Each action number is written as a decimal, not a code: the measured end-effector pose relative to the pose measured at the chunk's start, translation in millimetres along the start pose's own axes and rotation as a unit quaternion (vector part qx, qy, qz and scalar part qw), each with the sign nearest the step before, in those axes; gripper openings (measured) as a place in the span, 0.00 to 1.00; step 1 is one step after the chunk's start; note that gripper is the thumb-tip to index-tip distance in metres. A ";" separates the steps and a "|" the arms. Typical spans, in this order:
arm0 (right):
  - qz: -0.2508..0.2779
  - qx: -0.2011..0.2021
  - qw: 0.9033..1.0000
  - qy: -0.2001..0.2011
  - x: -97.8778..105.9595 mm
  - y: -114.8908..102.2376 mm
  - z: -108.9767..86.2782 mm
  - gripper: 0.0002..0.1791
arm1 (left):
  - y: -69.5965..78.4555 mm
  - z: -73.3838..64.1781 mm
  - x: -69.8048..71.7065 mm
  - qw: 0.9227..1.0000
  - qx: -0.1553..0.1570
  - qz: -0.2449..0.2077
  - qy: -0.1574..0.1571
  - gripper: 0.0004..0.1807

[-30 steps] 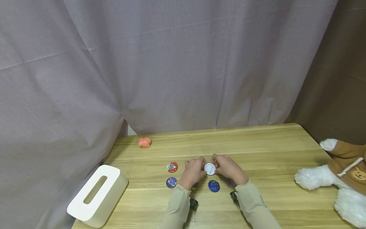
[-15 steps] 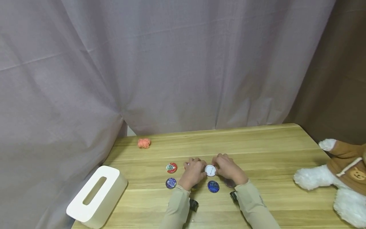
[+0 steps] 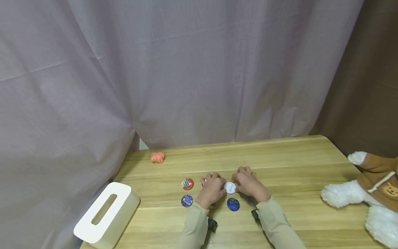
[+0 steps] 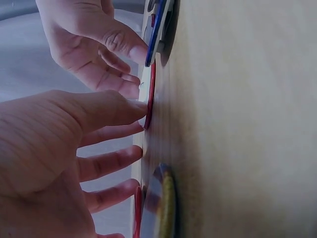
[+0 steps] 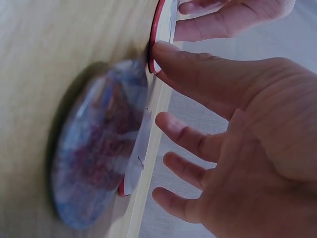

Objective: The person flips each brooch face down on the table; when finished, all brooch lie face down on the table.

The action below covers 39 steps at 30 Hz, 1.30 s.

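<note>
Between my two hands is a round pin badge [image 3: 230, 187], its white back up and its rim red. My left hand [image 3: 211, 190] pinches the left edge with thumb and index finger, the other fingers spread. On the opposite edge, the thumb and index finger of my right hand [image 3: 250, 185] pinch it too. In the left wrist view, the badge's red rim [image 4: 151, 96] is close over the wood. A blue badge [image 3: 233, 204] lies just in front. The right wrist view shows a blue-and-red patterned badge [image 5: 99, 148] and another white-backed badge [image 5: 136, 166] near my right hand.
A red-and-green badge [image 3: 188, 184] and a purple one [image 3: 187, 200] lie left of my hands. A yellow-edged badge [image 4: 168, 203] is under my left hand. A white tissue box [image 3: 105, 214], coral yarn [image 3: 158, 157] and a plush toy [image 3: 373, 183] sit farther out.
The badge between my hands has come slightly nearer to me and tipped flatter toward the table. Both hands keep their pinch on it, and the left fingers have spread a little.
</note>
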State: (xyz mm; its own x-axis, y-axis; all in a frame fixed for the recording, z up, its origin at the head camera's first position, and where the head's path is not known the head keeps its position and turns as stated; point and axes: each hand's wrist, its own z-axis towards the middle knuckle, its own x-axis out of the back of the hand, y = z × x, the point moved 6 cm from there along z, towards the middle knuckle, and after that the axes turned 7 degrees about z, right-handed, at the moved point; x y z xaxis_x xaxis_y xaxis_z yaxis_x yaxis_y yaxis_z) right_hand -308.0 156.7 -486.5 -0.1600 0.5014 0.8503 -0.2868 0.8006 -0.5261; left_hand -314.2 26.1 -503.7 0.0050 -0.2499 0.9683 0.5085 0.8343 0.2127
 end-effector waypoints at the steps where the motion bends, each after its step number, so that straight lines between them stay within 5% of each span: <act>1: 0.000 0.001 1.000 -0.001 -0.8 0.2 -0.5 0.11 | 0.1 -0.7 -0.6 1.000 0.001 0.001 -0.002 0.10; 23: 0.008 0.005 1.000 0.020 3.1 8.9 1.0 0.18 | 0.0 1.5 6.9 1.000 0.005 -0.009 -0.008 0.09; 29: -0.014 0.016 0.999 0.037 7.0 0.6 4.5 0.14 | -1.5 2.4 14.8 0.999 0.001 -0.034 0.018 0.20; 39: -0.015 0.019 0.998 0.056 3.0 -11.7 7.5 0.16 | -13.4 -1.5 24.3 0.995 0.016 -0.092 0.045 0.22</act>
State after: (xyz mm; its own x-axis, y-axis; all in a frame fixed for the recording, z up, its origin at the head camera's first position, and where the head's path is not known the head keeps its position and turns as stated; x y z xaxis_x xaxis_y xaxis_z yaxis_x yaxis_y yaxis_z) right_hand -312.2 146.5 -477.6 -0.0449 0.5133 0.8571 -0.3263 0.8033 -0.4982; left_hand -319.6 8.1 -483.2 -0.0071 -0.4422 0.8969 0.4796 0.7855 0.3911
